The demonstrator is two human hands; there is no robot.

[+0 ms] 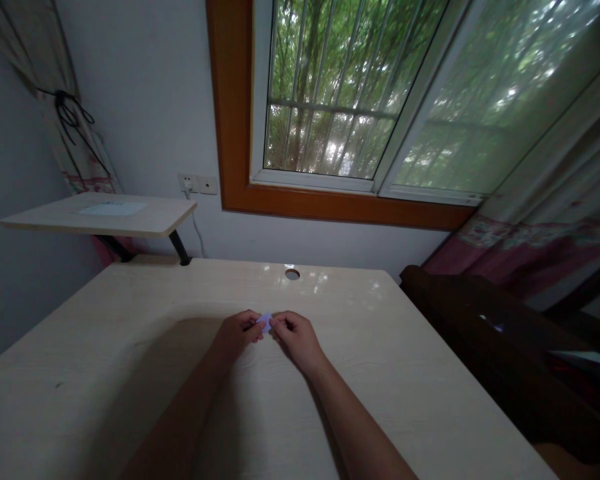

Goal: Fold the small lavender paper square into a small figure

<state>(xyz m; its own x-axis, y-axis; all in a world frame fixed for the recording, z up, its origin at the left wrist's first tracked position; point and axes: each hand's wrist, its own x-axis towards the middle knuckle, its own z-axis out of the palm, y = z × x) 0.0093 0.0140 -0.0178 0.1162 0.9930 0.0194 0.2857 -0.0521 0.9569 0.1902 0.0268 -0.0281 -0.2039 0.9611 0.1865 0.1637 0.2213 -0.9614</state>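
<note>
A small piece of pale lavender paper [265, 323] is held between my two hands, just above the light wood desk [380, 373]. My left hand [237, 333] pinches its left side between thumb and fingers. On the right side, the thumb and fingers of my right hand [296, 337] are closed on the same piece. The fingers cover parts of its edges, so its full shape and any folds cannot be made out.
A raised shelf [165, 223] on black legs stands at the desk's back left, bearing a paper sheet [113, 209]. A round cable hole [293, 274] is near the back edge. Dark brown furniture [460, 333] stands along the right, below the window.
</note>
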